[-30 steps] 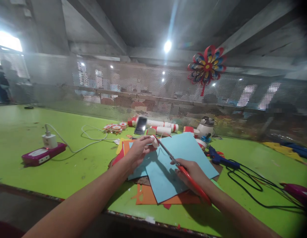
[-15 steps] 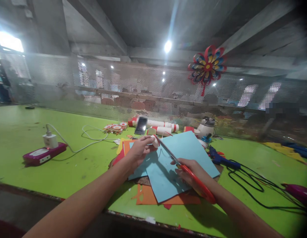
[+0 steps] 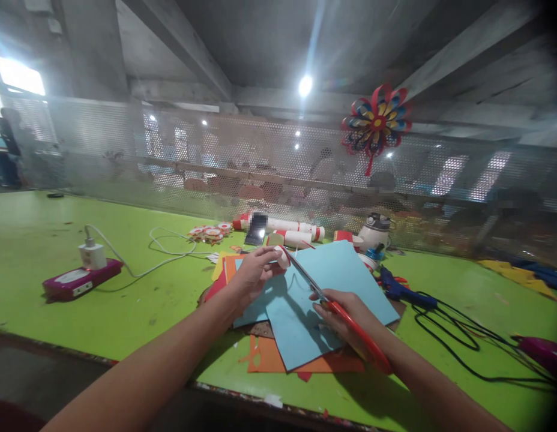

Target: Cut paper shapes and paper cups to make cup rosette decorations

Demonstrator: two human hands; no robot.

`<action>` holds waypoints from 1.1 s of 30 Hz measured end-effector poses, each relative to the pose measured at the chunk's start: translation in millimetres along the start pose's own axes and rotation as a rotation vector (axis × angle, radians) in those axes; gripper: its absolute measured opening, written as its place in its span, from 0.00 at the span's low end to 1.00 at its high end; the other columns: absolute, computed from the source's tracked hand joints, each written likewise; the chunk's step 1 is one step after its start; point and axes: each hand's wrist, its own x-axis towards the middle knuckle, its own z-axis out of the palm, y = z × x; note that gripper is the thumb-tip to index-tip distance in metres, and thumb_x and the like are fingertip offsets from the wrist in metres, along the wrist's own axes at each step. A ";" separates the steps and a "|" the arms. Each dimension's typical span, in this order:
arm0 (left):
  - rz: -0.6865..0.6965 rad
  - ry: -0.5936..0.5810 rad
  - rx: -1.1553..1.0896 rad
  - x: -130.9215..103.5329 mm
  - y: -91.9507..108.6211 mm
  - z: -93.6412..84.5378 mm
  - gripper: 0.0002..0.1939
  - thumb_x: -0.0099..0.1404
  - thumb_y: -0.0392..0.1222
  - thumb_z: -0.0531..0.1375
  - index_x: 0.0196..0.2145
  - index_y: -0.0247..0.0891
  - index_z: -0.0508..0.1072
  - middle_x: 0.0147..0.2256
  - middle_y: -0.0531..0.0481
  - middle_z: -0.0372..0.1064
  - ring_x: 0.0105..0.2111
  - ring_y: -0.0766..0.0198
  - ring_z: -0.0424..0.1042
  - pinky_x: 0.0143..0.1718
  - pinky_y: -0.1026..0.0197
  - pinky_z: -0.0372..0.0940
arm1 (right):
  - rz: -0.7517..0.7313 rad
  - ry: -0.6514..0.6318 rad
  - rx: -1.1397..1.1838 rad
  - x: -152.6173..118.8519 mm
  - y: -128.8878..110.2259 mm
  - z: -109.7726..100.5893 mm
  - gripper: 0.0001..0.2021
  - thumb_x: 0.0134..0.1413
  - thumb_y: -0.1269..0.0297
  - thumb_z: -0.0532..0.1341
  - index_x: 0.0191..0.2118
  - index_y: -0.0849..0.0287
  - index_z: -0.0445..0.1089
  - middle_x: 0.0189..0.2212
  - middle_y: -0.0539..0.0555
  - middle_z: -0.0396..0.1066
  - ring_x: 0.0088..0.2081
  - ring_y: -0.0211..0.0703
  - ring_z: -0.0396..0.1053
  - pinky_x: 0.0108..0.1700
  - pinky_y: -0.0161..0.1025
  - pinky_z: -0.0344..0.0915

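Observation:
Between the fingertips of my left hand (image 3: 254, 273) is a small white curved piece with a red edge (image 3: 282, 257), probably paper. My right hand (image 3: 348, 309) is closed around the red handles of a pair of scissors (image 3: 362, 336). Their blades point up and left, and the tips meet or overlap the edge of the white piece; whether they are cutting it I cannot tell. Below both hands lie light blue sheets (image 3: 337, 264), askew on top of orange sheets (image 3: 305, 362).
A purple power strip (image 3: 87, 281) with a white charger stands left, its cable running across the green table (image 3: 156, 306). Behind the sheets are white-and-red rolls (image 3: 296, 237), a phone (image 3: 257, 228) and a jug (image 3: 373, 231). A blue glue gun (image 3: 409, 292) with black cord lies right.
Both hands, the white piece and the scissors stay almost where they were. The fingers of my right hand have shifted slightly at the scissors handle.

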 end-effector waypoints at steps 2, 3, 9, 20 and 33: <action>-0.004 0.009 0.004 0.1 0.1 0.3 0.09 0.50 0.32 0.65 0.31 0.34 0.70 0.31 0.44 0.72 0.30 0.61 0.72 0.36 0.56 0.67 | -0.007 -0.001 -0.008 -0.3 -0.6 0.3 0.15 0.54 0.58 0.55 0.40 0.63 0.71 0.23 0.52 0.69 0.25 0.39 0.66 0.28 0.35 0.65; -0.005 0.010 0.004 0.2 0.1 0.1 0.09 0.50 0.32 0.65 0.31 0.34 0.70 0.31 0.44 0.72 0.29 0.61 0.72 0.36 0.56 0.67 | -0.018 -0.002 -0.024 -0.4 -1.2 0.1 0.14 0.55 0.58 0.55 0.39 0.63 0.71 0.24 0.52 0.70 0.25 0.40 0.66 0.28 0.35 0.65; 0.001 -0.036 0.012 1.6 -2.2 -3.4 0.09 0.51 0.36 0.66 0.31 0.34 0.71 0.32 0.43 0.72 0.31 0.61 0.72 0.37 0.57 0.66 | -0.049 0.008 -0.069 -0.6 -2.8 -1.2 0.14 0.54 0.60 0.54 0.39 0.63 0.71 0.23 0.52 0.71 0.24 0.40 0.67 0.27 0.34 0.64; 0.043 -0.018 0.010 4.3 -2.4 -3.9 0.12 0.48 0.36 0.67 0.31 0.34 0.71 0.29 0.47 0.71 0.29 0.63 0.72 0.35 0.57 0.66 | 0.008 0.008 -0.004 1.3 0.4 1.3 0.15 0.52 0.60 0.54 0.42 0.63 0.70 0.21 0.49 0.65 0.21 0.37 0.62 0.26 0.34 0.63; 0.054 -0.018 0.006 1.2 -0.8 -1.1 0.12 0.48 0.35 0.67 0.30 0.32 0.70 0.28 0.46 0.71 0.29 0.61 0.72 0.35 0.56 0.66 | 0.004 0.025 -0.081 1.1 -9.1 -1.8 0.16 0.53 0.60 0.54 0.42 0.64 0.71 0.21 0.50 0.67 0.21 0.38 0.62 0.25 0.33 0.61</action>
